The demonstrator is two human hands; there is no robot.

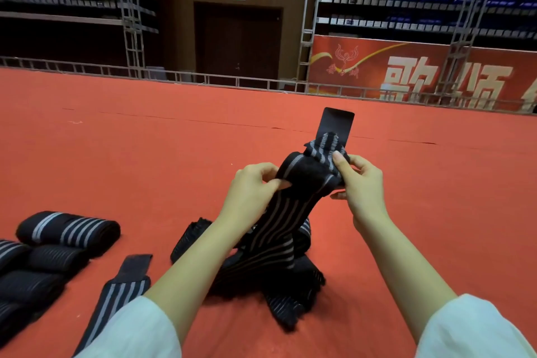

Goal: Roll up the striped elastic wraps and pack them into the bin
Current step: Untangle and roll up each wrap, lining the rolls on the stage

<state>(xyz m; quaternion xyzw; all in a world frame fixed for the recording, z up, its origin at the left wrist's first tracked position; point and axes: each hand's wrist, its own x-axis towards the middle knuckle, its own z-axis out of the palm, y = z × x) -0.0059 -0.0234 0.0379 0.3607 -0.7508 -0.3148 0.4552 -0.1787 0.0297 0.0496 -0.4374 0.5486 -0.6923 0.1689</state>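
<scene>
A black elastic wrap with grey stripes (305,180) is lifted above the red carpet between both hands, its plain black tab end sticking up at the top. My left hand (252,192) pinches its left edge. My right hand (360,180) grips the bunched upper part, thumb on the stripes. The wrap's tail hangs down into a loose heap of wraps (270,267) on the floor. Several rolled wraps (68,228) lie at the left. No bin is in view.
One unrolled striped wrap (116,293) lies flat at the lower left, beside my left sleeve. Red carpet (145,154) stretches ahead to a low metal truss rail (203,80), with a red banner and tiered seats behind.
</scene>
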